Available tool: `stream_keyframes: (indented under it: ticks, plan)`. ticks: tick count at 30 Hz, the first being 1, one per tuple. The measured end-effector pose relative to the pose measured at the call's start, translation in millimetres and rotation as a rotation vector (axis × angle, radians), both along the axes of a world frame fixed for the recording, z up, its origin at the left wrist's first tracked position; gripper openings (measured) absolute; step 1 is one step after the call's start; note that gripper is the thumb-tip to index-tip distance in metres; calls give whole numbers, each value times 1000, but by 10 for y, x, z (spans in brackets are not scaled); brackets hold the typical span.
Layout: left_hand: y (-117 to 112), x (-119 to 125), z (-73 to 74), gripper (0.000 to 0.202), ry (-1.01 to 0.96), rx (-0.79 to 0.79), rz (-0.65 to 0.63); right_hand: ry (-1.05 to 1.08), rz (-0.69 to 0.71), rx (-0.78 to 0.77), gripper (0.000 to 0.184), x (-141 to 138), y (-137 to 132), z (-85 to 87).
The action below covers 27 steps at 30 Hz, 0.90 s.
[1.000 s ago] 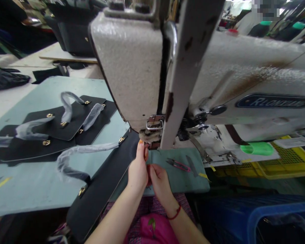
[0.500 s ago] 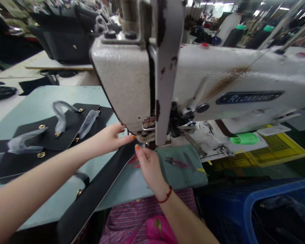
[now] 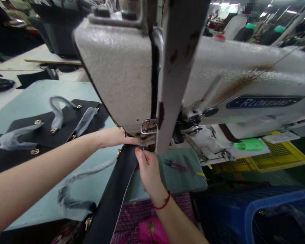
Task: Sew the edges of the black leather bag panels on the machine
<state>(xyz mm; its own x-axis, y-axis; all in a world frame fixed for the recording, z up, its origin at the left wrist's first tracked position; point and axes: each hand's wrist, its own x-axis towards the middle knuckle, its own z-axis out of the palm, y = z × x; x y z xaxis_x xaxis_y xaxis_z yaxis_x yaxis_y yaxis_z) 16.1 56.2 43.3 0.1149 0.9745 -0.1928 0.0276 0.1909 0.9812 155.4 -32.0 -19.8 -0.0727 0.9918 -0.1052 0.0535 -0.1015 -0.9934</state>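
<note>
A black leather panel point(image 3: 117, 189) with a pale edge runs from the foot of the sewing machine point(image 3: 117, 67) down toward my lap. My right hand point(image 3: 148, 167) grips its right edge just in front of the presser foot, thumb on top and fingers underneath. Beyond the panel, my left hand point(image 3: 119, 136) reaches to the needle area with fingers stretched out at the leather; the machine head hides part of them. A handle wrapped in clear plastic point(image 3: 66, 189), with gold hardware, lies left of the panel and seems attached to it.
Black pieces point(image 3: 53, 125) with plastic-wrapped handles lie on the pale green table point(image 3: 40, 91). Thread snips point(image 3: 176, 165) rest right of my right hand. A blue basket point(image 3: 249, 210) and a yellow crate point(image 3: 287, 152) stand at the right. A person point(image 3: 235, 25) is in the background.
The panel has swung to a steeper angle, and its wrapped handle has come into view on the left. My left hand has slid further behind the machine head. The view has moved closer.
</note>
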Motion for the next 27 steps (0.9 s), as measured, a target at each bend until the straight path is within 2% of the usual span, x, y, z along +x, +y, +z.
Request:
stream_keyframes:
  ticks: [2, 3, 7, 11, 16, 19, 22, 27]
  plan:
    - [-21, -3, -36, 30, -6, -21, -202, 10, 10, -25, 45, 1, -2, -10]
    - [-29, -2, -44, 28, -4, -26, -258, 15, 15, -35, 45, 2, -2, -12]
    - [-48, 11, -55, 20, -17, -36, -312, -3, 16, -42, 43, 20, 0, 7]
    - [-45, 17, -89, 18, -29, -48, -305, -78, 21, 2, 44, 46, 1, 17]
    - [-45, 8, -137, 22, -17, -140, -294, -92, 45, 19, 44, 61, 4, -4]
    - [-69, 8, -157, 26, -41, -108, -275, -103, 57, 41, 43, 88, 19, 20]
    - [-111, 22, -176, 30, -53, -81, -228, -114, 78, 54, 43, 144, 43, 54]
    - [-219, 72, -188, 36, -51, -132, -119, -139, 161, 28, 43, 276, 91, 86]
